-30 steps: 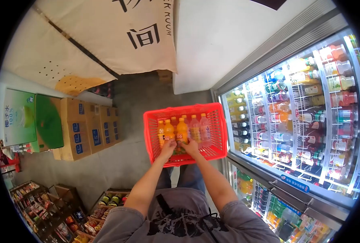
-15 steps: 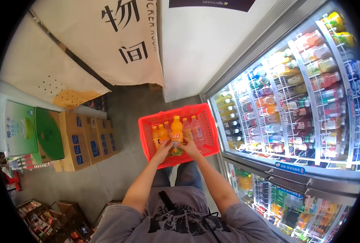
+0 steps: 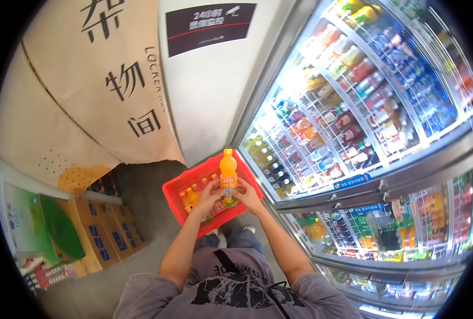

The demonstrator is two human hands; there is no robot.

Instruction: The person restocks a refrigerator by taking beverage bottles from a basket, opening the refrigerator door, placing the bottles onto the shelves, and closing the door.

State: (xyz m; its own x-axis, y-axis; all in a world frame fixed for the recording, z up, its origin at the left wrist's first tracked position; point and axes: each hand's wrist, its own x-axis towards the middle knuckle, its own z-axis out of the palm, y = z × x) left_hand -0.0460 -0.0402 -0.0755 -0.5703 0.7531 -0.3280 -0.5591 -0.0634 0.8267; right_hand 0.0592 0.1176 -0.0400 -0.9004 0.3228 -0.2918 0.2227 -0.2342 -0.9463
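An orange juice bottle stands upright between my hands, above the basket, its label facing me. My left hand grips its left side and my right hand grips its right side, fingers curled around it. Below is a red plastic basket with slatted walls. Inside it, to the left of my left hand, lie several more orange-drink bottles. My hands and the raised bottle partly hide the basket's contents.
A lit drinks fridge with several rows of bottles runs along the right. Cardboard boxes and a green carton are stacked at left. A fabric curtain hangs beside a white wall.
Both hands have raised the orange juice bottle higher above the basket. My view has tilted up and turned right, showing more of the fridge and a wall sign; the basket appears lower and farther left.
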